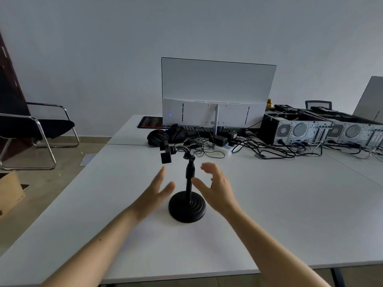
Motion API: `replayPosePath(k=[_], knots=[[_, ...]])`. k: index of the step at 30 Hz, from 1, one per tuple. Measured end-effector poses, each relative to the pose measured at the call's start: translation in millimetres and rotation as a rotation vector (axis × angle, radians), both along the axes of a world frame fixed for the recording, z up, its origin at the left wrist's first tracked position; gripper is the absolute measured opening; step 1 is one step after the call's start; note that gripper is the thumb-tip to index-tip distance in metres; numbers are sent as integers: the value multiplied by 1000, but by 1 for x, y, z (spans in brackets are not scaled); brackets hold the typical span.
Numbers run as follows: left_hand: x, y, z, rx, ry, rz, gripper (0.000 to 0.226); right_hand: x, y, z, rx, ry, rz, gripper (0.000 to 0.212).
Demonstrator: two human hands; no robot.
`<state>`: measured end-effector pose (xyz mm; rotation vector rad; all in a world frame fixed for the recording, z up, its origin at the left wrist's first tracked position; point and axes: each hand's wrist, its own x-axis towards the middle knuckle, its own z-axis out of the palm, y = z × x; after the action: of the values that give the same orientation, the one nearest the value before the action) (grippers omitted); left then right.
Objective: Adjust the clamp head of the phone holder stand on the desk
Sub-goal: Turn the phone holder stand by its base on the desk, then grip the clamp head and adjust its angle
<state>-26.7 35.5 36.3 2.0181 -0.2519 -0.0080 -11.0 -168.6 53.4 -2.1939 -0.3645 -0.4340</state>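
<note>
Head view: the stand (187, 206) sits at frame centre on the desk (290, 214), its clamp head (165, 151) cantilevered up and left. The left hand (154, 195) and right hand (217, 190) flank the pole, fingers spread, gripping nothing. Twisting the head without bracing the base would likely tip the stand toward the left.

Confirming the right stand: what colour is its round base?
Black, the round base with concentric rings, in the head view.
</note>
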Motion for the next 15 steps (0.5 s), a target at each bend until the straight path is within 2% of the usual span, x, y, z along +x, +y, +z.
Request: replayPosePath(k=[4, 7, 10, 13, 15], knots=[[-8, 9, 39, -350, -94, 26, 135, 12, 10, 33, 115, -44, 69, 51], [-10, 12, 57, -431, -132, 53, 140, 18, 17, 43, 155, -75, 89, 38], [-9, 15, 67, -440, -179, 42, 126, 20, 20, 47, 167, -87, 137, 26], [-7, 18, 72, -403, -190, -16, 97, 20, 22, 54, 162, -121, 169, 25], [-7, 20, 74, -395, -193, -40, 85, 21, 24, 60, 125, -153, 189, 26]])
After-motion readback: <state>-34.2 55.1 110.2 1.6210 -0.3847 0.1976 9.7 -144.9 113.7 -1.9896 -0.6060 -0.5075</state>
